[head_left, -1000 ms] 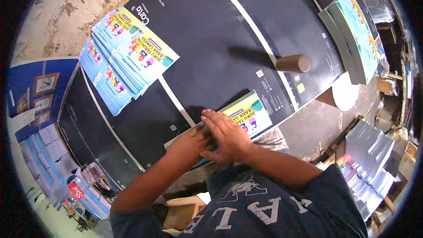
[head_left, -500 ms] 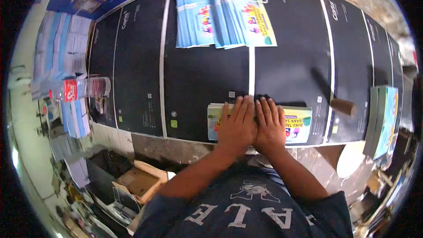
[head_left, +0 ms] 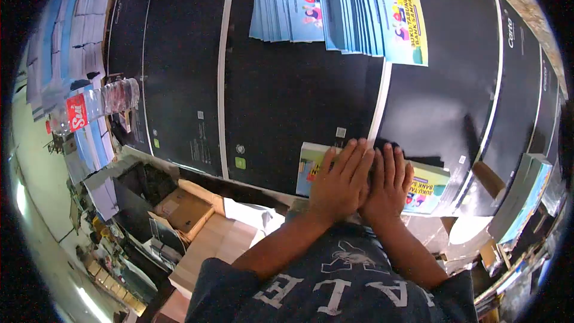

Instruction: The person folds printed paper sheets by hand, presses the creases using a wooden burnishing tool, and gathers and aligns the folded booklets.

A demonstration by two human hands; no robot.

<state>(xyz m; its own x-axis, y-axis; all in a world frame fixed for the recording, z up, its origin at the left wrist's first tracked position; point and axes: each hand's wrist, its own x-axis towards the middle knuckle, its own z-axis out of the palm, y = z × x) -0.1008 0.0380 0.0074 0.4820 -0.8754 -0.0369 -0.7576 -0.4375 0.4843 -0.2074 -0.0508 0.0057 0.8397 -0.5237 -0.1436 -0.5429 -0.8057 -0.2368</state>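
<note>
Both hands lie flat, side by side, on a small stack of booklets (head_left: 429, 190) at the near edge of the black-covered table (head_left: 287, 101). My left hand (head_left: 342, 184) covers the left and middle of the top cover, its fingers stretched toward the far side. Close against it, my right hand (head_left: 387, 188) lies right of the middle, fingers also extended. The cover shows green, yellow and light blue with printed lettering, partly hidden by the hands. Right of the stack is a brown wooden piece (head_left: 489, 179), apart from both hands.
Fanned rows of light blue booklets (head_left: 356, 15) lie at the far side. Another booklet stack (head_left: 521, 200) sits at the right edge. On the left are a plastic bottle (head_left: 110, 97) and paper stacks (head_left: 75, 36). An open cardboard box (head_left: 182, 209) is below, left of the table.
The head view has turned and shifted, so the table appears tilted and lower items on the left show more. Both hands stay pressed on the booklet stack.
</note>
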